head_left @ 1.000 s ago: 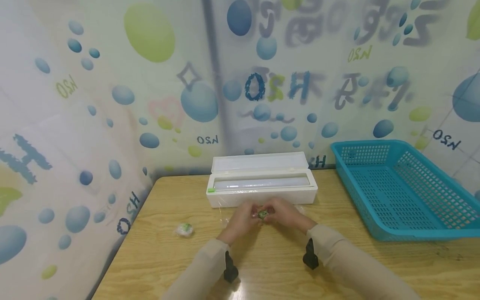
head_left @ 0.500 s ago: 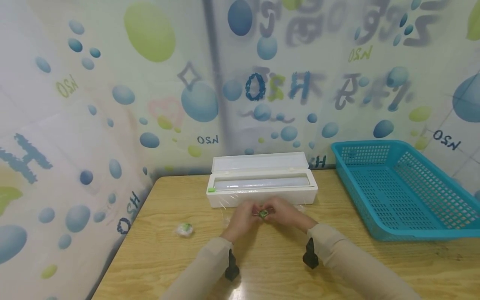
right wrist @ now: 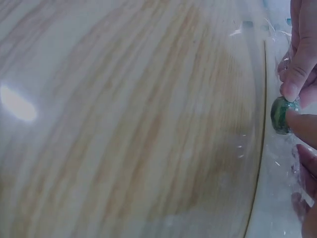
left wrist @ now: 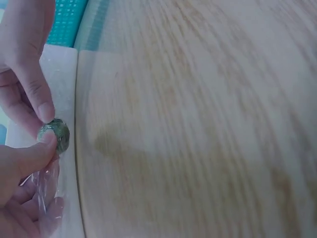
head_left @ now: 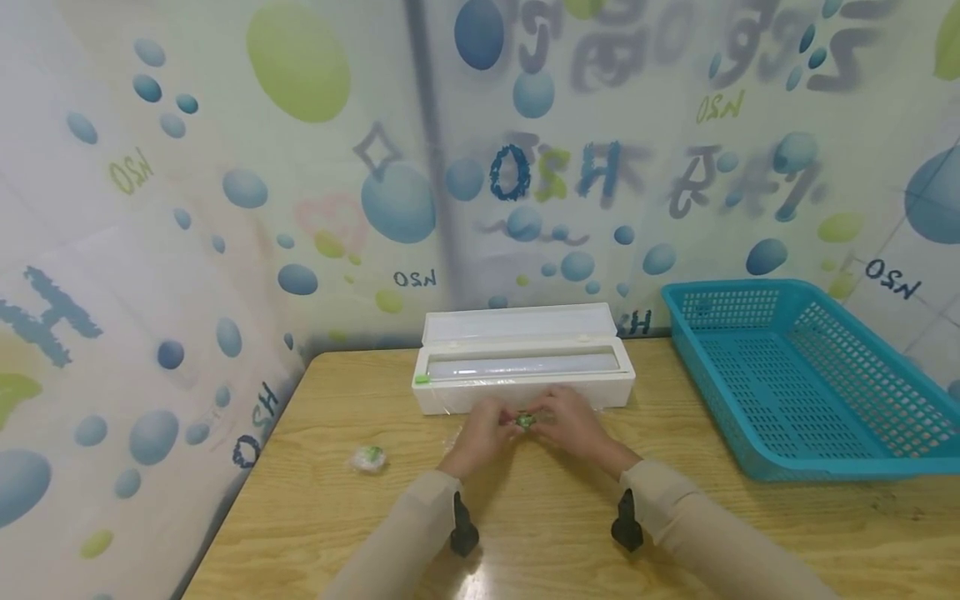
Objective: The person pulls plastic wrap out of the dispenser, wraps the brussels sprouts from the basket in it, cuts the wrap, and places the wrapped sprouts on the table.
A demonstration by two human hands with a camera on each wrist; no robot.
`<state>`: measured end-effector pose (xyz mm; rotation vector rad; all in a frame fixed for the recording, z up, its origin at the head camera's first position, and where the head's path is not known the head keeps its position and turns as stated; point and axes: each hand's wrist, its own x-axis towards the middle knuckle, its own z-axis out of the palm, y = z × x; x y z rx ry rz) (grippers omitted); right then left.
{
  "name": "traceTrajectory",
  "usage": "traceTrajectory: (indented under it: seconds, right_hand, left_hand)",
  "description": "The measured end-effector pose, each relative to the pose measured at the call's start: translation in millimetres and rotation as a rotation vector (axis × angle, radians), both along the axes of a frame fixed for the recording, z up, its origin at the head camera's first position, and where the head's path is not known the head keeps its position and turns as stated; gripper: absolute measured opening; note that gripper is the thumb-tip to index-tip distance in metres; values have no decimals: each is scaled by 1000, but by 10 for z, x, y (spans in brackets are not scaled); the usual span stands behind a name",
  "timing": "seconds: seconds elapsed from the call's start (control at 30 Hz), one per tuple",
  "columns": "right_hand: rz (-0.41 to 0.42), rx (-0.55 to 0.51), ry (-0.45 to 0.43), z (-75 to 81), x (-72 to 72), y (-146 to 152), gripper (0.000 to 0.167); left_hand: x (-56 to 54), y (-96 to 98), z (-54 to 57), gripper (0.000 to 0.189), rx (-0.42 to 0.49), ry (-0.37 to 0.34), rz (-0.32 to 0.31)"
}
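A small round green piece point(head_left: 524, 421) with clear plastic film around it sits between the two hands, in front of the white box. My left hand point(head_left: 482, 437) pinches it from the left; in the left wrist view the left thumb lies on its face. From the other side my right hand point(head_left: 573, 425) pinches it, thumb tip at its edge. Loose clear film point(left wrist: 48, 191) trails under the left fingers. What the green piece is, I cannot tell. In the right wrist view the green piece point(right wrist: 281, 115) looks glossy and dark-striped.
The white cling film box point(head_left: 525, 392) stands with its lid up, a roll point(head_left: 525, 365) inside and a green slider point(head_left: 422, 379) at its left. A wrapped white-and-green bundle point(head_left: 369, 458) lies on the wooden table point(head_left: 322, 525). A blue plastic basket point(head_left: 750, 442) stands at right.
Both hands have shifted slightly toward the box along with the green piece. The right hand's fingers have lifted and spread a little, and its wrist has moved slightly right.
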<state>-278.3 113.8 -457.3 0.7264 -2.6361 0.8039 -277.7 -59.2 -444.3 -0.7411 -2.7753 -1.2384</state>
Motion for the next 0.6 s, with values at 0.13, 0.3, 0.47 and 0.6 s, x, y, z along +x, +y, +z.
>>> traceTrajectory:
  seconds: [0.13, 0.3, 0.47, 0.6]
  right_hand:
    - [7, 16, 61, -7, 16, 0, 28]
    - [-6, 31, 66, 7, 20, -19, 28]
    - [-28, 62, 28, 7, 5, -30, 25]
    - [-32, 82, 23, 7, -3, -28, 23]
  left_hand:
    - [-16, -5, 20, 4, -2, -13, -5]
    - [-21, -19, 56, 5, -4, -17, -26]
    - [-8, -22, 107, 9, -129, 55, 10]
    - [23, 1, 129, 26, -249, 185, 113]
